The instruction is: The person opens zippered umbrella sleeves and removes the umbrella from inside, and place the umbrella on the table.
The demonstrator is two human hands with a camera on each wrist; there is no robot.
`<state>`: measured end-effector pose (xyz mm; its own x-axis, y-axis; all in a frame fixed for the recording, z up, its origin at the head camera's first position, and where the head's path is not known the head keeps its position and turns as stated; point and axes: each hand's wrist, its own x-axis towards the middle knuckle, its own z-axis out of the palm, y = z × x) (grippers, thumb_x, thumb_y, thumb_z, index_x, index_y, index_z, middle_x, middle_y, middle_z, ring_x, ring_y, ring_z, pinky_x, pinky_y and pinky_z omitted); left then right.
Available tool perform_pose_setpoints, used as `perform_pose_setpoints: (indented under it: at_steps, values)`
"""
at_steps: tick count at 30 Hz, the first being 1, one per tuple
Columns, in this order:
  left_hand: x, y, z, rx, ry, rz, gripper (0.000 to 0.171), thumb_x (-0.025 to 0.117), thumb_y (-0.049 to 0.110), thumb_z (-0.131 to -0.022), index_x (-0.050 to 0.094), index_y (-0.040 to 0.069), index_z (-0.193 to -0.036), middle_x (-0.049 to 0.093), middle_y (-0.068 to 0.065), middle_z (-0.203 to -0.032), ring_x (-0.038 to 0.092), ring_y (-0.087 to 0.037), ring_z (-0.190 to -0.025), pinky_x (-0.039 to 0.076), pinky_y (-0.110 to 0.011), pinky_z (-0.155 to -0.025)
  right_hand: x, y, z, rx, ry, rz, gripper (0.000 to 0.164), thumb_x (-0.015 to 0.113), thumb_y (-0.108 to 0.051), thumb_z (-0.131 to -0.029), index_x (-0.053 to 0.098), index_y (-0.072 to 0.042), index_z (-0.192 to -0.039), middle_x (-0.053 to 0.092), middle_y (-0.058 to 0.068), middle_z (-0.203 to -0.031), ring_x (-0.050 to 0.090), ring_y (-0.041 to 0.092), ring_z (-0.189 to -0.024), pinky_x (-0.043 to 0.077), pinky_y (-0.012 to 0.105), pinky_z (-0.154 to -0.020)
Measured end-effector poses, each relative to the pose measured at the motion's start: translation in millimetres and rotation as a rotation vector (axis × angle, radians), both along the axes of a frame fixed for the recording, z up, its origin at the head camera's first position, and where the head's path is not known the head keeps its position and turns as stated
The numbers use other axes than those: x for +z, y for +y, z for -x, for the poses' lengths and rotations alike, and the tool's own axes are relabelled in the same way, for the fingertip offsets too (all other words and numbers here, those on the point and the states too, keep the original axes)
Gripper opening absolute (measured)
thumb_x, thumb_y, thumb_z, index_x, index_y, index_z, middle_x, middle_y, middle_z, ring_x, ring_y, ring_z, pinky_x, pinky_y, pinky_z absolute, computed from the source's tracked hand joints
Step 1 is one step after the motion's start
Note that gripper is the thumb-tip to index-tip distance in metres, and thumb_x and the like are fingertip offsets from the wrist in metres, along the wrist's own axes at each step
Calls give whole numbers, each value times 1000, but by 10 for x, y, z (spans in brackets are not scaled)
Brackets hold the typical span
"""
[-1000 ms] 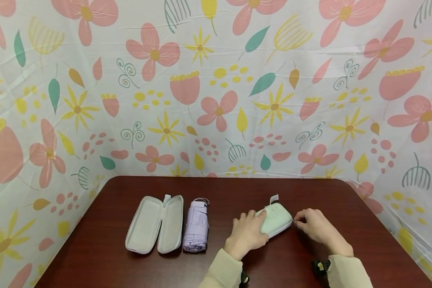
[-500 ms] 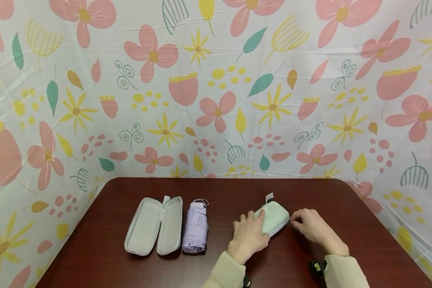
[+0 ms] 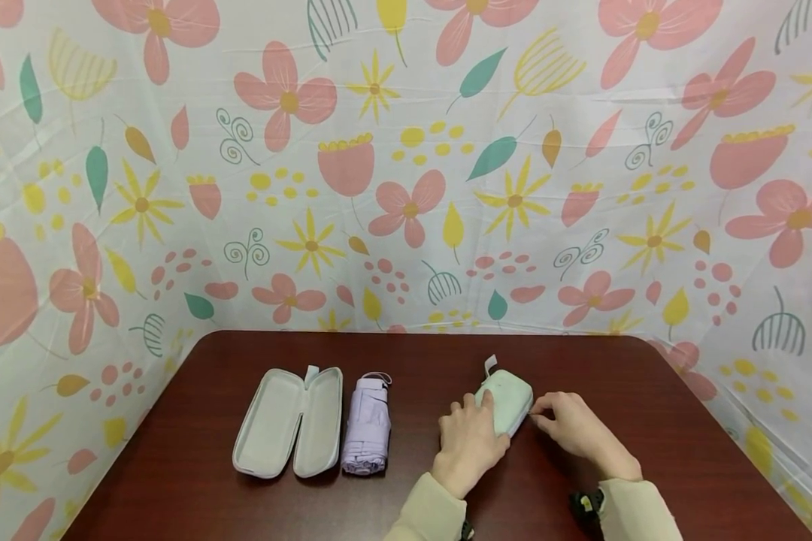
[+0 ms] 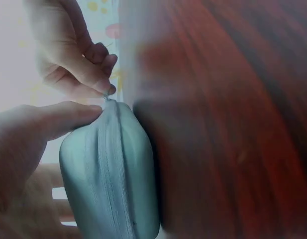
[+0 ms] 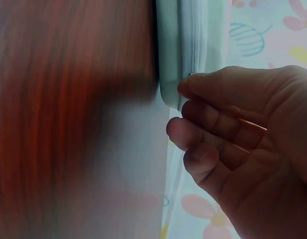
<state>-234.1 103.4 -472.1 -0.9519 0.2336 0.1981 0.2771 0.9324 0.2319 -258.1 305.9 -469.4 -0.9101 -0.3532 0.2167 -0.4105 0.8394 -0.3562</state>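
Note:
A pale green zippered case [image 3: 512,397] lies on the table at right of centre in the head view, its fabric loop [image 3: 490,365] sticking up at the far end. My left hand [image 3: 471,443] grips its left side. In the left wrist view the thumb [image 4: 76,117] presses near the end of the zipper [image 4: 113,164], which runs along the case's side. At the case's right edge, my right hand [image 3: 575,428] pinches the small zipper pull between thumb and forefinger. The pull itself is mostly covered by the fingertips [image 5: 185,89] in the right wrist view.
An open hard case [image 3: 271,424] with a pale lining lies at the left of the dark wooden table [image 3: 406,503]. Beside it is a folded lilac umbrella [image 3: 368,428] with a wrist loop. A flower-patterned cloth [image 3: 406,150] hangs behind and at the sides.
The green case has shifted left and turned counter-clockwise under my left hand. My right hand has moved left along with its edge. The open case and umbrella stay put.

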Motion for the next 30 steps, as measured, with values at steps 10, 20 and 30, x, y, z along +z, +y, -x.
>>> perform_pose_setpoints:
  at_steps: [10,20,30]
  values:
    - [-20,7,11,53,61,-13,70,75,53,-76,59,16,-134,59,-8,-101,58,-26,-78,45,-39,-55,-38,-121,24,30,5,-8,12,75,-4,-83,72,-15,-80,62,-11,-79,60,11,-75,50,36,-69]
    - [-29,16,6,67,38,-10,76,73,59,-78,56,13,-137,58,-11,-107,59,-28,-83,47,-39,-59,-65,-179,22,36,5,3,12,74,-2,-83,72,-15,-81,61,-11,-79,59,10,-74,50,35,-68]
    - [14,13,-30,67,67,-11,53,60,44,-93,59,7,-132,61,-11,-108,62,-27,-82,50,-38,-63,-90,-184,25,38,7,15,8,74,-5,-84,73,-13,-82,64,-10,-82,62,13,-78,51,36,-70]
